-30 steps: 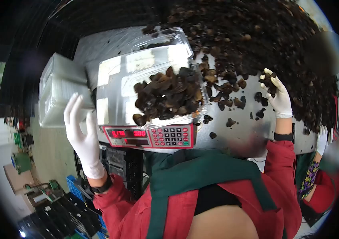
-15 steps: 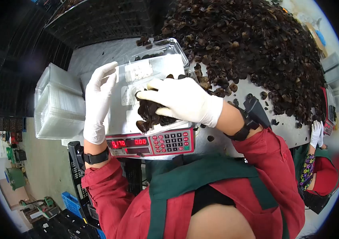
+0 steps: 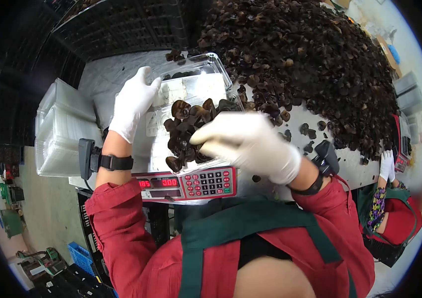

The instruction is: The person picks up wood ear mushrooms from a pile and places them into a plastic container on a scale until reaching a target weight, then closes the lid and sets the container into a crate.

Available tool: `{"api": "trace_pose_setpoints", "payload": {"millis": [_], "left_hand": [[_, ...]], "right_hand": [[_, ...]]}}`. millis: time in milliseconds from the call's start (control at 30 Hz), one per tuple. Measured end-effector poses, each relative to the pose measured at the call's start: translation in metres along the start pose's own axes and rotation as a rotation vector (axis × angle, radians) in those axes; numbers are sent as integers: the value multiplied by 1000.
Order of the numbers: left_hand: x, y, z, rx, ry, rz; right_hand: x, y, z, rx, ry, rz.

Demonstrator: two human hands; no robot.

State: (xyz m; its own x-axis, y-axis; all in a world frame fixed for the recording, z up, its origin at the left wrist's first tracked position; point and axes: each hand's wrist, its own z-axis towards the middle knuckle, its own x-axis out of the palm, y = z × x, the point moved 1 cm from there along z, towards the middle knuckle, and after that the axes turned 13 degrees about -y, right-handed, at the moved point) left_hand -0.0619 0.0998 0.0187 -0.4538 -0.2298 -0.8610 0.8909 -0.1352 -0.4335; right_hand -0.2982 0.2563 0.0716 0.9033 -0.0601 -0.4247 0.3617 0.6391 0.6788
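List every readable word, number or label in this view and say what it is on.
"185": left red display of the weighing scale.
"0.00", roughly: middle red display of the same scale; the digits are blurred.
Keypad keys on the scale: too small to read.
White label patches on the clear plastic container: no print is legible.

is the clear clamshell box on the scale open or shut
Open. The lid of the clear box is tipped back past the left hand, and the dark dried mushrooms lie uncovered under the right hand.

A clear plastic clamshell box [image 3: 191,89] sits open on the scale, heaped with dark, curled dried mushrooms [image 3: 186,134].
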Motion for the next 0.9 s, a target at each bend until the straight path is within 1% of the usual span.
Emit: {"api": "trace_pose_setpoints", "payload": {"millis": [33,100,167,233,267,333,367,433,467,533,600,633,667,700,733,767,800,867,900], "left_hand": [[3,0,0,13,-23,51],[7,1,0,0,-8,81],[9,3,-1,-5,8,103],[10,4,-3,29,-1,142],[9,5,-3,34,-1,141],[8,10,-5,9,6,97],[4,8,-7,1,2,91],[-6,3,-11,-95,107,15],[-5,4,-16,-104,107,7],[-7,0,-32,161,-317,-18],[-32,-23,-56,179,-252,-173],[-49,-35,-72,295,-145,-362],[-63,-50,-89,249,-5,-508],[-67,-53,-103,216,109,-540],[-65,-57,-114,285,119,-522],[-64,-58,-122,353,127,-502],[-62,-57,-128,352,127,-507],[-57,-54,-135,382,146,-324],[-57,-53,-137,384,146,-326]], "right_hand": [[16,8,-5,-147,40,-104],[47,22,-12,-239,120,-294],[76,25,-11,-199,280,-458],[81,19,-16,-195,303,-470],[78,17,-17,-193,299,-474],[58,7,-19,-221,85,-300],[47,0,-21,-282,112,-367],[28,-1,-24,-255,101,-443],[22,0,-25,-257,112,-444],[12,1,-26,-201,125,-476],[8,1,-27,-179,112,-440],[7,0,-28,-155,94,-400],[6,-2,-27,-151,93,-406],[6,-5,-25,-145,44,-378],[6,-8,-23,-139,-4,-349],[5,-7,-19,-116,2,-375],[6,-6,-16,-119,39,-411],[7,-8,-12,-122,75,-447],[8,-10,-12,-123,93,-457]]}}
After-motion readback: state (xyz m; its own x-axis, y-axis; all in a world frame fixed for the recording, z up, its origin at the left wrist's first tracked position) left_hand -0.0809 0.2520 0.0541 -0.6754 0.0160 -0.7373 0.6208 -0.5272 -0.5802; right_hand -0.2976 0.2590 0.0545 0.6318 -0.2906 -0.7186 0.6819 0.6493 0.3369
